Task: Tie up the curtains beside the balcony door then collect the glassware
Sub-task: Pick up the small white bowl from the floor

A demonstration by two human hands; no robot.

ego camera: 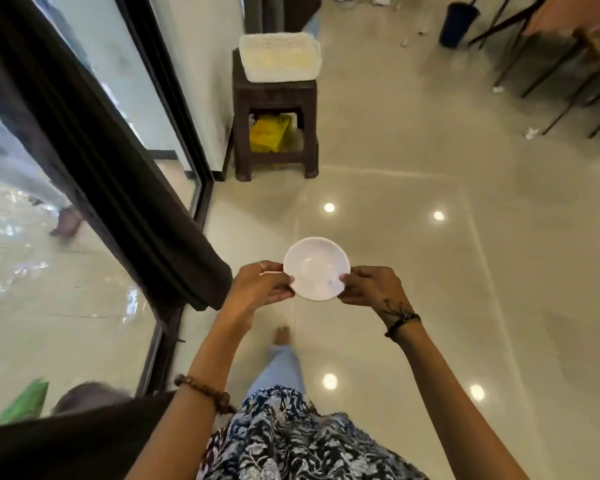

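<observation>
Both hands hold one small white saucer [316, 269] out in front, above the glossy tiled floor [413, 271]: the left hand [260, 285] pinches its left rim, the right hand [370, 287] pinches its right rim. A dark brown curtain [94, 161] hangs along the balcony door [174, 98] at left. Further ahead stands a brown plastic stool [274, 133] carrying a white tub [280, 57].

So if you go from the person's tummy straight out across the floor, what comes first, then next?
Patterned top → bare foot → white dish held by both hands → brown plastic stool → white tray on top.
</observation>
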